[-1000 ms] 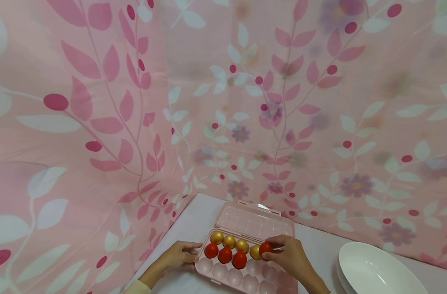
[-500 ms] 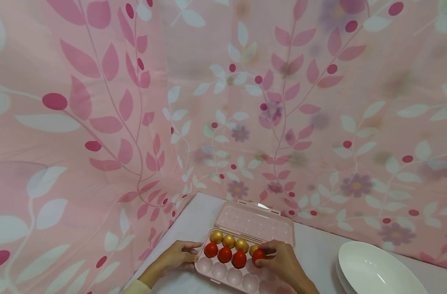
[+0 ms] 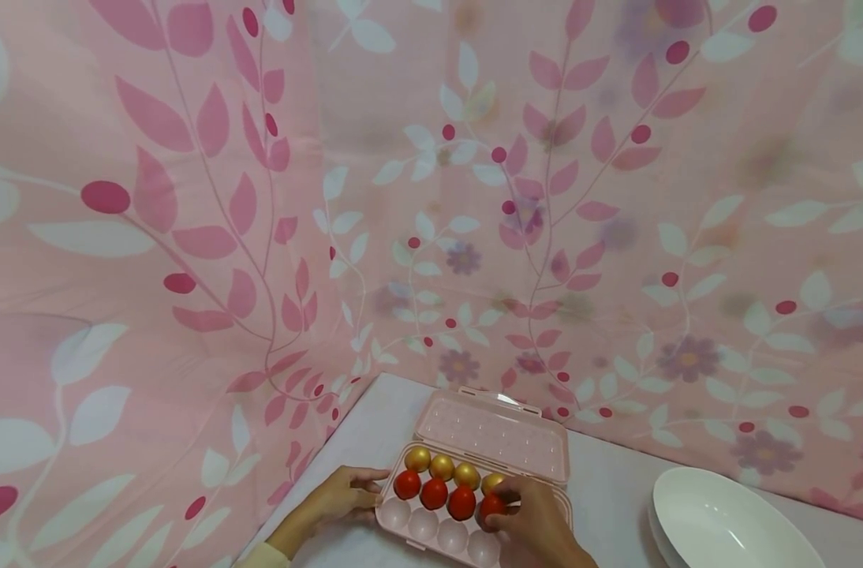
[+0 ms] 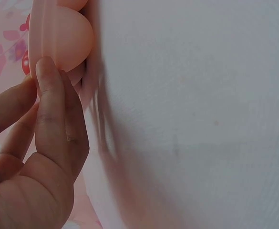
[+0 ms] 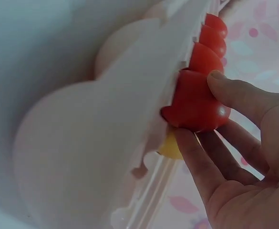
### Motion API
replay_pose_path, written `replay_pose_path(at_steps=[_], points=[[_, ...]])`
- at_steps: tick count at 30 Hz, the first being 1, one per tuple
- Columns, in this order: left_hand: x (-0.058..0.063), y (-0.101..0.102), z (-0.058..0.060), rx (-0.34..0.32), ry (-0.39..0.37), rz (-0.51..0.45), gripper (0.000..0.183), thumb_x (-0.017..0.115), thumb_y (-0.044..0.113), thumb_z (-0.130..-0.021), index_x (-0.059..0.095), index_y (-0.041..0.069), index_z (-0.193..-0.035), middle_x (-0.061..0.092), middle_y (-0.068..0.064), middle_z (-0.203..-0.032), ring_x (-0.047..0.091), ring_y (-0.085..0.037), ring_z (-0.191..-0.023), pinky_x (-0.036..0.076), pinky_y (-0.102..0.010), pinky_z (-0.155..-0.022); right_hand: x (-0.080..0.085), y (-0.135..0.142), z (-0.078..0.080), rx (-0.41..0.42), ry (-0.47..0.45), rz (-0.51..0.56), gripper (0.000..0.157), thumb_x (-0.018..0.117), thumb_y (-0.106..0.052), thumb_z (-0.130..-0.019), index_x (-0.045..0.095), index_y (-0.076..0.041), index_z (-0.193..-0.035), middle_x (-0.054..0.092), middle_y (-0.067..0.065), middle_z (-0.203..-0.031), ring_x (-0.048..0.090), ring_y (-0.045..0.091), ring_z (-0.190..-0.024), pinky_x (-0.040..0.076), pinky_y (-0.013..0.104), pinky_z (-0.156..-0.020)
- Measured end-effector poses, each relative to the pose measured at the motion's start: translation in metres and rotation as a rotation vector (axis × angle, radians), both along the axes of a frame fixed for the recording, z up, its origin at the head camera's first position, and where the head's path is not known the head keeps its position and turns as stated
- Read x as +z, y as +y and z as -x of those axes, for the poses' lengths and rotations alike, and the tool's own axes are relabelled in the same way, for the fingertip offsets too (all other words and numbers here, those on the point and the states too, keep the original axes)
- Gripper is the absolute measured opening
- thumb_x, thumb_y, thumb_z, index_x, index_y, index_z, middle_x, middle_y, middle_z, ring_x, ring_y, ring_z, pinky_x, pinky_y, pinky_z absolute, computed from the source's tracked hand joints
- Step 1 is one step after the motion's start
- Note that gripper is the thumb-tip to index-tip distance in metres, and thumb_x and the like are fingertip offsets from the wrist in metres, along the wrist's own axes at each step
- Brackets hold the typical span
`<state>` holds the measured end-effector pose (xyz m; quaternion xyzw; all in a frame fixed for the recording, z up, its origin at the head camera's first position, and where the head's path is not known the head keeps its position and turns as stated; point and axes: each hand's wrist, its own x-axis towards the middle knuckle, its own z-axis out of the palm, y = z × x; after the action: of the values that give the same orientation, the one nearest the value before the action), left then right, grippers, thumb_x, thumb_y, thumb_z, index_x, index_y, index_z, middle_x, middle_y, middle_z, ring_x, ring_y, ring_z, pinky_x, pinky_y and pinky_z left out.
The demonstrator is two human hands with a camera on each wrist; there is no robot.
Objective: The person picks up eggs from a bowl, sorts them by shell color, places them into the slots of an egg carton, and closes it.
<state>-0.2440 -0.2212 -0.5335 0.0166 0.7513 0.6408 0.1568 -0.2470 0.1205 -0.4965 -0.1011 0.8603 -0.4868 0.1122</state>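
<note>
A pink plastic egg box (image 3: 424, 524) lies on the table with its lid (image 3: 491, 434) folded back. Several gold eggs (image 3: 442, 465) fill hollows along its hinge side, and red eggs (image 3: 435, 494) sit in the row in front. My left hand (image 3: 346, 493) pinches the box's left edge between thumb and fingers, seen close in the left wrist view at the pink rim (image 4: 46, 33). With thumb and fingertips my right hand (image 3: 534, 517) grips another red egg (image 5: 196, 102), right at the hollow that ends the red row. This hand hides the box's right part.
A white oval bowl (image 3: 722, 521) stands to the right on the white-covered table (image 3: 609, 465). Pink cloth (image 3: 474, 197) with leaf and flower prints hangs close behind the table and along its left side.
My right hand has carried the red egg left and down, from beside the gold egg at the row's right end to the front red row. My left hand stays at the box's edge.
</note>
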Motion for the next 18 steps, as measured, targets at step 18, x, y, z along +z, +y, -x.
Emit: replay_pose_path(at_steps=[18], points=[[-0.0015,0.003,-0.0017,0.008,0.017,-0.008,0.048,0.071,0.004,-0.086,0.059,0.0,-0.132,0.059,-0.009,-0.093,0.06,-0.017,-0.073,0.059,-0.033,-0.068,-0.0104,-0.0006,0.0014,0.018,0.044,-0.034,0.041,0.086,-0.018,-0.073,0.067,-0.006,-0.108,0.067,0.002,-0.097,0.063,0.018,-0.082,0.058,0.043,-0.078]])
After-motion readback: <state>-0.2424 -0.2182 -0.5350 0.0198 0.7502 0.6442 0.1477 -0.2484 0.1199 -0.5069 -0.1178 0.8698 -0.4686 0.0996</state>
